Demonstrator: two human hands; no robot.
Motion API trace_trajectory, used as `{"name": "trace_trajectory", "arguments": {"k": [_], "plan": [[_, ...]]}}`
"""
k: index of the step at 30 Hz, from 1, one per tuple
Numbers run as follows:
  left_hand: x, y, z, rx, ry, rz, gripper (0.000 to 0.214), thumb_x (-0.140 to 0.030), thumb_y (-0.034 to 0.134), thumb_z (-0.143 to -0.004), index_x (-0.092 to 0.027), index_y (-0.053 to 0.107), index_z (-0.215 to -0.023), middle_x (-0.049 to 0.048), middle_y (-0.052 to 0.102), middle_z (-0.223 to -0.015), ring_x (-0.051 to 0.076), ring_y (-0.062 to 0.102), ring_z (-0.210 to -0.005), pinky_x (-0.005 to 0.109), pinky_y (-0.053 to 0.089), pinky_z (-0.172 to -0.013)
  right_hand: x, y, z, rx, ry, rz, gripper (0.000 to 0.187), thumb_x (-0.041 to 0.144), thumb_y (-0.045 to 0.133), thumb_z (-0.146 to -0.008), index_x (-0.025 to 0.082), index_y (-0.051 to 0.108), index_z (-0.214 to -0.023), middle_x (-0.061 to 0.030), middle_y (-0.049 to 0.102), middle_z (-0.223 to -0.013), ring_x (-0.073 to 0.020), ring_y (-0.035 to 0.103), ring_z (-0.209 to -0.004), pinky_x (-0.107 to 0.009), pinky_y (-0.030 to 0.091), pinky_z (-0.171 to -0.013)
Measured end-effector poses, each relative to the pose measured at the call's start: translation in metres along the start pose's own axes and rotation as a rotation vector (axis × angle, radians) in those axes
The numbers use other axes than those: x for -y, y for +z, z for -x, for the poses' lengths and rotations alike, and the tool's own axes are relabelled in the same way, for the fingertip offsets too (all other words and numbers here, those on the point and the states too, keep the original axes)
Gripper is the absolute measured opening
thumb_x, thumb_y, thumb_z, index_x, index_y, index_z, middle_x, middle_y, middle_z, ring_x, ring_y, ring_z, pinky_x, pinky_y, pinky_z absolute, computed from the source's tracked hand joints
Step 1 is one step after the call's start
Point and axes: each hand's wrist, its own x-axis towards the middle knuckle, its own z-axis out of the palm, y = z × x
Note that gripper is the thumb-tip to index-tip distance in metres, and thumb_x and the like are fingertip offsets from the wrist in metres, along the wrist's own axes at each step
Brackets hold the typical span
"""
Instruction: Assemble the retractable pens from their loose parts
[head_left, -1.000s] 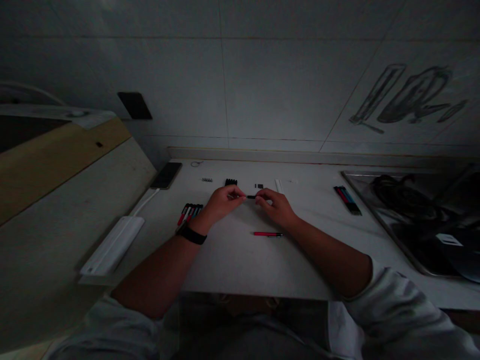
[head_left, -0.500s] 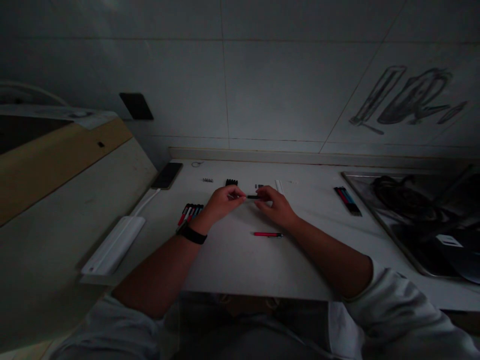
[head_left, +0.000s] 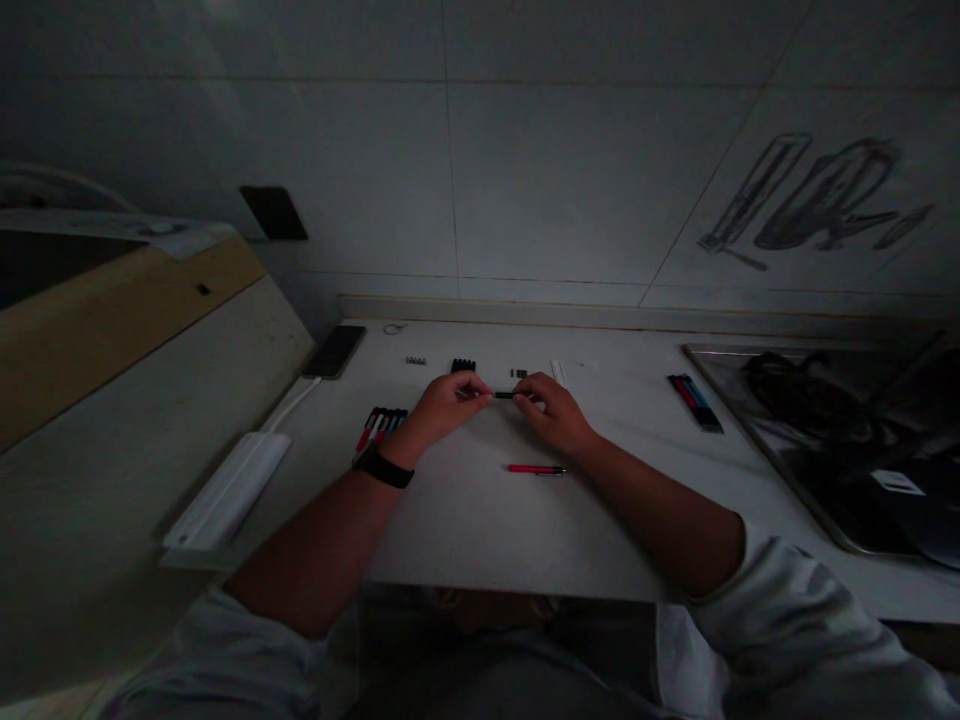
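Between my hands a short black pen part lies level, just above the white counter. My left hand is closed in a pinch at its left end, where a thin pale bit shows by the fingertips. The other end is pinched by the thumb and fingers of my right hand. A red pen rests on the counter below my right hand. Several pen barrels in red, white and blue with black ends lie by my left wrist. Beyond the hands are black pen parts and small dark pieces.
Small springs and thin white sticks lie toward the wall. A phone and white power strip are at left. On the right are a packet of pens and a metal-rimmed tray holding dark items.
My right fingers have shifted slightly along the black pen part, and a bit more of it shows. My left hand has stayed in place.
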Motion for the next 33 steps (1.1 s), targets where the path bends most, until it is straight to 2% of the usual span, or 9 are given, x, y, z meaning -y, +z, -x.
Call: {"name": "trace_trajectory", "arguments": {"k": [4, 8, 10, 14, 18, 23, 27, 31, 33], "plan": [[-0.0010, -0.0001, 0.0001, -0.003, -0.005, 0.003, 0.016, -0.033, 0.074, -0.087, -0.018, 0.073, -0.092, 0.0032, 0.074, -0.089, 0.016, 0.067, -0.080, 0.029, 0.053, -0.075, 0.0018, -0.0012, -0.0001, -0.007, -0.008, -0.001, 0.016, 0.031, 0.063, -0.095, 0.025, 0.062, -0.110, -0.0065, 0.065, -0.106, -0.0206, 0.065, -0.095, -0.037, 0.058, -0.084], [-0.0023, 0.0001, 0.0002, 0.003, -0.005, 0.023, 0.016, -0.033, 0.075, -0.086, -0.018, 0.073, -0.090, 0.0030, 0.074, -0.088, 0.016, 0.067, -0.079, 0.029, 0.052, -0.075, 0.0009, -0.0009, -0.0001, 0.000, -0.026, 0.011, 0.008, 0.030, 0.060, -0.097, 0.024, 0.063, -0.102, -0.0059, 0.064, -0.100, -0.0203, 0.064, -0.094, -0.036, 0.057, -0.082], [-0.0026, 0.0002, 0.0003, 0.006, -0.006, 0.028, 0.016, -0.033, 0.075, -0.086, -0.017, 0.073, -0.090, 0.0030, 0.074, -0.088, 0.016, 0.067, -0.080, 0.029, 0.052, -0.075, 0.0002, -0.0007, 0.0000, 0.005, -0.020, 0.011, 0.010, 0.032, 0.058, -0.098, 0.024, 0.063, -0.103, -0.0062, 0.065, -0.100, -0.0206, 0.064, -0.094, -0.036, 0.057, -0.081], [-0.0030, 0.0003, 0.0001, 0.005, -0.012, 0.015, 0.015, -0.032, 0.074, -0.086, -0.018, 0.073, -0.090, 0.0031, 0.074, -0.088, 0.016, 0.067, -0.080, 0.029, 0.052, -0.074, 0.0002, -0.0006, 0.0002, 0.008, -0.011, 0.010, 0.018, 0.029, 0.065, -0.093, 0.024, 0.061, -0.109, -0.0064, 0.065, -0.105, -0.0208, 0.065, -0.095, -0.037, 0.057, -0.083], [-0.0032, 0.0000, -0.0001, 0.008, -0.015, 0.012, 0.014, -0.031, 0.074, -0.086, -0.018, 0.072, -0.089, 0.0029, 0.074, -0.088, 0.016, 0.066, -0.079, 0.028, 0.051, -0.074, 0.0008, -0.0013, 0.0003, 0.028, -0.018, 0.026, 0.009, 0.030, 0.059, -0.097, 0.024, 0.063, -0.103, -0.0064, 0.065, -0.102, -0.0206, 0.064, -0.095, -0.037, 0.057, -0.082], [-0.0041, 0.0000, -0.0002, 0.013, -0.007, -0.009, 0.014, -0.031, 0.073, -0.087, -0.018, 0.072, -0.090, 0.0024, 0.073, -0.087, 0.016, 0.066, -0.079, 0.029, 0.052, -0.075, -0.0013, -0.0005, 0.0008, 0.027, -0.015, 0.034, 0.019, 0.028, 0.065, -0.092, 0.024, 0.061, -0.110, -0.0066, 0.066, -0.107, -0.0211, 0.065, -0.097, -0.037, 0.057, -0.083], [-0.0033, 0.0012, 0.0008, 0.029, -0.002, -0.025, 0.013, -0.030, 0.072, -0.087, -0.018, 0.071, -0.093, 0.0024, 0.072, -0.090, 0.015, 0.064, -0.079, 0.029, 0.052, -0.075, -0.0027, -0.0009, 0.0002, 0.023, -0.048, 0.077, 0.010, 0.024, 0.062, -0.094, 0.024, 0.063, -0.103, -0.0064, 0.065, -0.102, -0.0212, 0.064, -0.094, -0.037, 0.056, -0.082], [-0.0025, 0.0022, 0.0037, 0.055, 0.066, -0.171, 0.029, -0.028, 0.076, -0.083, -0.021, 0.069, -0.110, 0.0045, 0.071, -0.105, 0.017, 0.063, -0.087, 0.032, 0.052, -0.080, 0.0011, -0.0050, 0.0002, 0.053, -0.136, 0.195, 0.014, 0.020, 0.061, -0.093, 0.024, 0.066, -0.106, -0.0082, 0.066, -0.105, -0.0240, 0.063, -0.103, -0.041, 0.054, -0.091], [-0.0040, 0.0024, 0.0051, 0.091, 0.119, -0.274, 0.029, -0.029, 0.077, -0.083, -0.021, 0.069, -0.110, 0.0051, 0.069, -0.106, 0.019, 0.063, -0.090, 0.034, 0.052, -0.081, 0.0048, -0.0059, 0.0012, 0.097, -0.193, 0.251, 0.019, 0.018, 0.062, -0.092, 0.024, 0.067, -0.110, -0.0094, 0.066, -0.109, -0.0252, 0.062, -0.106, -0.042, 0.053, -0.094]]}}
